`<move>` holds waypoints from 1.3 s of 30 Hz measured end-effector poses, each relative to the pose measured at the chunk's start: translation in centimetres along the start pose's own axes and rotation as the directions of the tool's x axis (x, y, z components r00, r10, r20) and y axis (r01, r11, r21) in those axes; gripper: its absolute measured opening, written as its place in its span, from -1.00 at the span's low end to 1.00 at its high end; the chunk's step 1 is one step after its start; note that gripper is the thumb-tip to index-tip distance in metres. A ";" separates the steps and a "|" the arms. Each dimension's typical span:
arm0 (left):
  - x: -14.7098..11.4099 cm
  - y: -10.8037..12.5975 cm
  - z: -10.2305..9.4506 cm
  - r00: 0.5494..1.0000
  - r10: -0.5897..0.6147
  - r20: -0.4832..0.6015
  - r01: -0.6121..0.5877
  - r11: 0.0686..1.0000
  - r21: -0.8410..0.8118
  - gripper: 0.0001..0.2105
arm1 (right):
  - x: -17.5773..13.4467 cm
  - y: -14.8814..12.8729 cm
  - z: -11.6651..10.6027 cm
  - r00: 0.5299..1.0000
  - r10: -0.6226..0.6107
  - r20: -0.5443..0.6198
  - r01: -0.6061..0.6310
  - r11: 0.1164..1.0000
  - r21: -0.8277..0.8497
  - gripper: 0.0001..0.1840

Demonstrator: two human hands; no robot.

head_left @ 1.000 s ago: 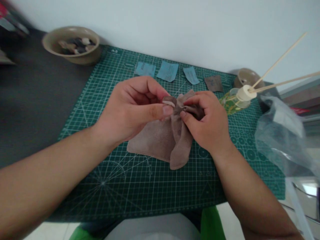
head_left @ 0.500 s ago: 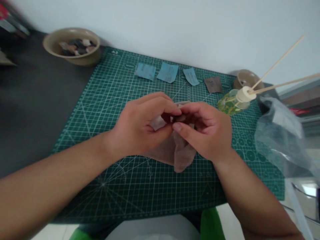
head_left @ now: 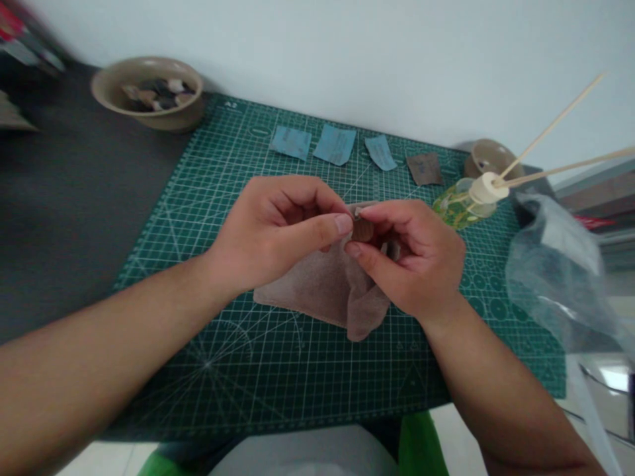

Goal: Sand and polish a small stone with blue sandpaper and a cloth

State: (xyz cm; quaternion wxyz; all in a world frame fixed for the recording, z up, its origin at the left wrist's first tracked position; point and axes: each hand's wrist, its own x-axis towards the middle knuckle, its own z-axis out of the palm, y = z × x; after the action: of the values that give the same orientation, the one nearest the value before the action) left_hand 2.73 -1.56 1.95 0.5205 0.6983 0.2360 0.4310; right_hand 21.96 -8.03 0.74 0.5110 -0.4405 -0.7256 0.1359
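Both hands meet above a brownish-pink cloth that lies crumpled on a green cutting mat. My right hand has its thumb and fingertips closed around a small brown piece, whose kind I cannot make out. Just left of that piece, my left hand is closed, thumb pressed against the bent forefinger. What sits between those left fingertips, if anything, is hidden. Part of the cloth is bunched under my right hand.
Blue printed paper pieces and a brown piece of paper lie along the mat's back. A bowl of stones stands back left. On the right are a reed diffuser bottle, a small bowl and a clear plastic bag.
My left hand has shifted slightly left and turned, its thumb now lying along the forefinger. The small brown piece and more of the cloth show. My right hand has barely moved.
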 end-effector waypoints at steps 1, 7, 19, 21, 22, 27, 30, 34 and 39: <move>0.0 0.1 0.0 1.000 0.004 0.018 -0.004 1.000 0.014 -0.95 | 0.0 0.0 0.0 1.000 0.003 0.006 -0.003 1.000 -0.011 -0.72; 0.1 0.0 0.1 0.999 -0.021 0.024 0.020 0.999 0.041 -0.95 | 0.2 -0.2 -0.2 1.000 -0.014 0.015 0.015 0.998 -0.056 -0.73; 0.0 -0.6 0.0 0.994 0.000 0.109 -0.007 0.998 0.061 -0.91 | 0.5 -0.3 -0.1 0.994 -0.078 0.070 0.086 0.991 -0.106 -0.66; -0.1 -0.8 -0.1 0.993 0.005 0.121 -0.011 0.998 0.055 -0.88 | 0.5 -0.3 0.0 0.995 -0.071 0.068 0.078 0.991 -0.105 -0.62; -0.1 -0.8 -0.2 0.992 0.009 0.123 -0.014 0.999 0.041 -0.86 | 0.4 -0.3 0.0 0.996 -0.063 0.070 0.070 0.992 -0.101 -0.61; -0.1 -0.9 -0.1 0.990 0.040 0.134 -0.040 0.999 0.002 -0.80 | 0.2 0.0 0.1 0.997 -0.045 0.069 0.050 0.996 -0.073 -0.57; -0.2 -0.9 0.2 0.996 0.021 0.084 -0.023 0.999 0.032 -0.80 | 0.0 0.1 0.1 0.998 -0.038 0.052 0.042 0.996 -0.082 -0.54; -0.4 -1.0 0.3 0.998 0.047 0.038 -0.050 0.996 0.068 -0.80 | 0.0 -0.2 0.1 0.998 -0.033 0.050 0.037 0.996 -0.078 -0.55; -0.3 -1.1 0.2 0.996 0.083 0.044 -0.085 0.995 0.050 -0.77 | -0.1 -0.6 0.0 0.998 -0.021 0.059 0.023 0.999 -0.036 -0.59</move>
State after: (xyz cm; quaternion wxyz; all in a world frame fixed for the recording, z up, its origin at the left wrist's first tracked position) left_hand 2.88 -1.48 0.79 0.4885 0.7296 0.2066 0.4316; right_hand 21.64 -8.44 1.08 0.4828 -0.4373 -0.7475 0.1299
